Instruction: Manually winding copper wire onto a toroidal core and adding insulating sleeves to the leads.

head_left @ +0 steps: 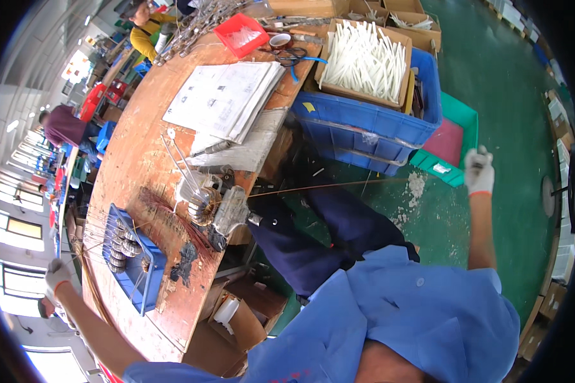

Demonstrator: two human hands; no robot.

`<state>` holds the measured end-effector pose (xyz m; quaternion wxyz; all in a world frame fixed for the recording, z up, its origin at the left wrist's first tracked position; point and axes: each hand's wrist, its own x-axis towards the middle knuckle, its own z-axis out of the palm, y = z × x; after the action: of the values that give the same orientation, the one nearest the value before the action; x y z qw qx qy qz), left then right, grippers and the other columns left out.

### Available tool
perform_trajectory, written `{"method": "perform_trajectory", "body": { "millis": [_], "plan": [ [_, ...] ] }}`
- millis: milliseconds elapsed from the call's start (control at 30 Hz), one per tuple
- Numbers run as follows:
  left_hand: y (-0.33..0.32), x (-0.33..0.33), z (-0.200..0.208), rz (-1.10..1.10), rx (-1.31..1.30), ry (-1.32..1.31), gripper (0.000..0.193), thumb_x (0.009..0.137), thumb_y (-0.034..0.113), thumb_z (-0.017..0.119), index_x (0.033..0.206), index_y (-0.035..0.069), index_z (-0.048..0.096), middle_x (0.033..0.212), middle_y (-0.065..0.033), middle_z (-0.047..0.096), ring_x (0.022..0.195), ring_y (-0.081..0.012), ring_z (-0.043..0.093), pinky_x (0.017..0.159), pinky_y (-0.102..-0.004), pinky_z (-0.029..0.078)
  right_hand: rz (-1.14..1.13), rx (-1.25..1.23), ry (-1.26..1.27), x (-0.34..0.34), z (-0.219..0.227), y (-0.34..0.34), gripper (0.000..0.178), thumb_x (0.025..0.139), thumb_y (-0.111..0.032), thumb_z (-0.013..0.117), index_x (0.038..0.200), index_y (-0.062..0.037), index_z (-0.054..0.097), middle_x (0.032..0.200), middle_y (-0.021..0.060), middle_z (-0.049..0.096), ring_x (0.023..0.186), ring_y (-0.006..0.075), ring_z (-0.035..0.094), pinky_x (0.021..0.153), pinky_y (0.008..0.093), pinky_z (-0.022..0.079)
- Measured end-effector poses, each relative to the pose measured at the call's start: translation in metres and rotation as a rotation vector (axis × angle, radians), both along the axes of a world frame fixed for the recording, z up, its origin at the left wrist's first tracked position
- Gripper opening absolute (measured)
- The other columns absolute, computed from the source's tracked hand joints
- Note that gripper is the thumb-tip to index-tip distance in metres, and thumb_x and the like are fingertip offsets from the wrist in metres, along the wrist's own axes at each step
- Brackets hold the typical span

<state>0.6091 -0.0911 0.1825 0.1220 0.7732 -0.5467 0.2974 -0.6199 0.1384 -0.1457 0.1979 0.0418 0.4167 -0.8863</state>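
A ring-shaped coil (pixel 204 205) wound with copper-coloured wire sits in a small holder at the bench's near edge. From it a thin wire (pixel 326 186) stretches almost straight to the right. My right hand (pixel 479 171), in a white glove, is closed in a fist at that wire's far end, out over the floor. My left hand (pixel 59 276), also gloved, is held far out to the left beyond the bench. Its fingers are closed on a thin strand running back toward the coil. Both arms are spread wide.
On the wooden bench (pixel 137 137) lie a blue tray (pixel 153 277) with several wound coils, papers (pixel 223 96), scissors (pixel 291 56) and a red bin (pixel 227 29). A box of white tubes (pixel 367 60) tops stacked blue crates (pixel 358 127). A green crate (pixel 469 121) stands behind. Other people work far left.
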Motion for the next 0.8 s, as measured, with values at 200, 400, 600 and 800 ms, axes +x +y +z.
{"method": "perform_trajectory", "body": {
  "millis": [200, 400, 600, 800],
  "plan": [
    [0.2, -0.102, -0.032, 0.17, -0.175, 0.486, 0.018, 0.097, 0.013, 0.059, 0.093, 0.001, 0.072, 0.082, -0.0141, 0.07, 0.075, -0.0231, 0.065, 0.069, -0.0364, 0.054, 0.252, 0.137, -0.186, -0.101, -0.146, 0.063, 0.026, 0.116, -0.021, 0.043, 0.133, -0.0049, 0.055, 0.067, -0.0058, 0.029, 0.052, 0.0085, 0.029, 0.045, 0.0238, 0.026],
    [0.281, -0.319, -0.011, -0.021, -0.018, 0.374, 0.014, 0.097, 0.012, 0.061, 0.096, 0.001, 0.07, 0.087, -0.0162, 0.07, 0.079, -0.0275, 0.066, 0.071, -0.0398, 0.055, 0.139, 0.072, -0.388, -0.119, -0.169, 0.025, 0.025, 0.116, -0.025, 0.045, 0.119, -0.0039, 0.059, 0.067, -0.005, 0.028, 0.052, 0.0082, 0.025, 0.043, 0.0234, 0.023],
    [0.256, -0.55, 0.038, -0.526, 0.183, 0.083, 0.011, 0.097, 0.01, 0.063, 0.098, 0.001, 0.069, 0.092, -0.0184, 0.07, 0.083, -0.032, 0.068, 0.073, -0.0432, 0.055, 0.979, -0.473, -0.327, -0.008, -0.099, -0.055, 0.031, 0.118, -0.026, 0.044, 0.115, -0.0003, 0.062, 0.068, -0.0069, 0.025, 0.052, 0.0061, 0.023, 0.04, 0.0242, 0.019],
    [0.204, -0.706, 0.045, -1.12, 0.354, -0.126, 0.008, 0.097, 0.009, 0.065, 0.1, 0.002, 0.067, 0.097, -0.0205, 0.07, 0.087, -0.0365, 0.069, 0.075, -0.0466, 0.055, 1.474, -0.769, -0.409, 0.107, 0.027, -0.079, 0.03, 0.117, -0.029, 0.049, 0.117, -0.002, 0.063, 0.067, -0.0082, 0.025, 0.053, 0.0043, 0.023, 0.04, 0.0202, 0.02]
  ]
}}
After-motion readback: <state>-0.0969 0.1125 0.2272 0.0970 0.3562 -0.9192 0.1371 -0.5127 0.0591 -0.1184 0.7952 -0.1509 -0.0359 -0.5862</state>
